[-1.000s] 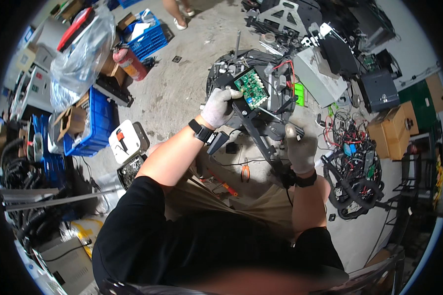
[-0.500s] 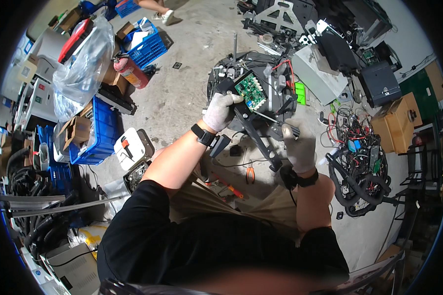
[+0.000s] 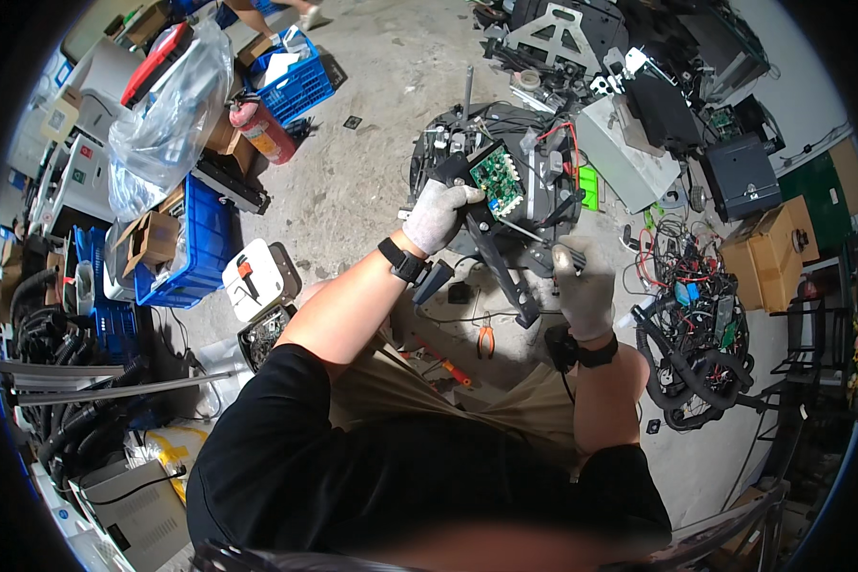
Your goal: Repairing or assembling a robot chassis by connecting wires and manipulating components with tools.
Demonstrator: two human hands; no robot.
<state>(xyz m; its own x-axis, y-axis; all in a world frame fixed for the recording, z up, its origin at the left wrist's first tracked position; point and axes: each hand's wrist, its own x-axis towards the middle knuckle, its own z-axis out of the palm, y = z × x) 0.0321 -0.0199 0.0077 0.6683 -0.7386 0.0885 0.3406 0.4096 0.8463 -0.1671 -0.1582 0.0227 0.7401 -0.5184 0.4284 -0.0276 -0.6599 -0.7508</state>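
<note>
My left hand (image 3: 439, 215), in a pale work glove, is closed on the upper part of a long black bracket (image 3: 503, 276). A green circuit board (image 3: 498, 179) with white connectors along its edge sits at the bracket's top, beside my left thumb. In my gloved right hand (image 3: 586, 296) is a screwdriver (image 3: 524, 232), its handle in my fingers. The shaft slants up and left to the lower edge of the board; whether its tip touches a screw is too small to tell. Behind them lies a round black machine base (image 3: 429, 157) with cables and metal parts.
Orange-handled pliers (image 3: 486, 341) lie on the floor near my legs. A tangle of wires and black hose (image 3: 691, 315) is at right, near a cardboard box (image 3: 763, 253). At left stand a blue crate (image 3: 195, 253) and a red fire extinguisher (image 3: 262, 131).
The view has shifted slightly. Both hands keep their grips, with the bracket and board tilted a little more upright. A person's leg at the top has moved left.
</note>
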